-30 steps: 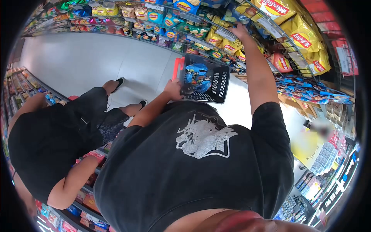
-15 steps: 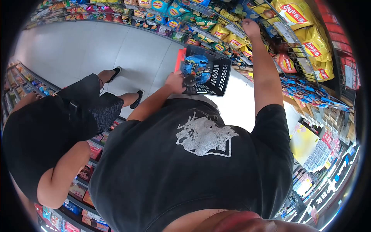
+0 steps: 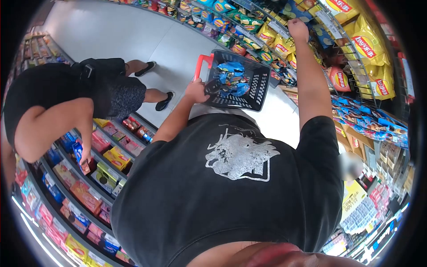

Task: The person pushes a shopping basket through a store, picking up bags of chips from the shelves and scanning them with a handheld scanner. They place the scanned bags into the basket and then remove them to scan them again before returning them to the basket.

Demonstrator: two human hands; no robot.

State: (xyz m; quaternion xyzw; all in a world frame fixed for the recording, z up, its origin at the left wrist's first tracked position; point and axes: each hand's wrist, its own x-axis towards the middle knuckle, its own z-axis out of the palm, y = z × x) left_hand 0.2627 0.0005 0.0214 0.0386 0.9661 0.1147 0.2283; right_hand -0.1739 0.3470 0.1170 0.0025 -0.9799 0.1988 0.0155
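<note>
My left hand (image 3: 196, 91) is closed on the red handle of a dark grey shopping basket (image 3: 260, 89). Several blue snack packs (image 3: 233, 78) lie inside the basket, and a black rounded object (image 3: 212, 87) sits by my fingers at its near edge. My right arm stretches out to the snack shelf. There my right hand (image 3: 298, 30) is closed at the front of a shelf, beside a dark blue bag (image 3: 299, 12) and above yellow chip bags (image 3: 283, 46). I cannot tell what its fingers hold.
Yellow Lay's bags (image 3: 367, 44) hang on a wire rack at right, above a row of blue packs (image 3: 369, 115). At left a person in black (image 3: 53, 89) stands with one hand (image 3: 84, 160) at a shelf of boxed goods (image 3: 84, 196). Pale tiled floor (image 3: 133, 33) lies between the shelves.
The view has shifted, showing more of the left shelf. The other person's arm now reaches down to the boxes there. My hands keep their places at the basket and the snack shelf.
</note>
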